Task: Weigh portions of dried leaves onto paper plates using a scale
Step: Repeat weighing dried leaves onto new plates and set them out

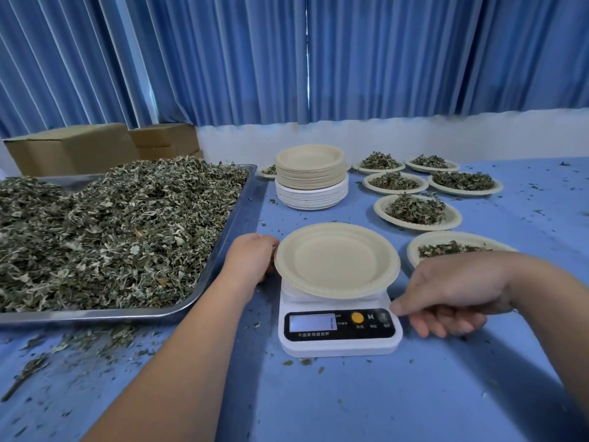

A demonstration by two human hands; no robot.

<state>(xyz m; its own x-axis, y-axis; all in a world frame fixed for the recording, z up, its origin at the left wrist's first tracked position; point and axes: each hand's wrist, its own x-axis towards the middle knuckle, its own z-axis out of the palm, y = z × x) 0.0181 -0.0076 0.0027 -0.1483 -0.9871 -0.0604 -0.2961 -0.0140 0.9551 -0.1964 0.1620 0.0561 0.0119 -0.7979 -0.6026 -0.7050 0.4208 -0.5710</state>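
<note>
I'd lift my left hand (251, 260), at the rim of the empty round beige paper plate (334, 260) with a grip I cannot tell, clear before my empty, loosely curled right hand (452, 291) taps tare on the white digital scale (338, 344) bearing it, mid-way across the blue-covered table (350, 400).

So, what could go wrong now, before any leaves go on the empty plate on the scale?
1. The left hand lies against the rim of the plate while the right hand is at the buttons of the scale; zeroing now could give a wrong reading.
2. The plate overhangs the scale, so leaves heaped on one side might tip it.
</note>
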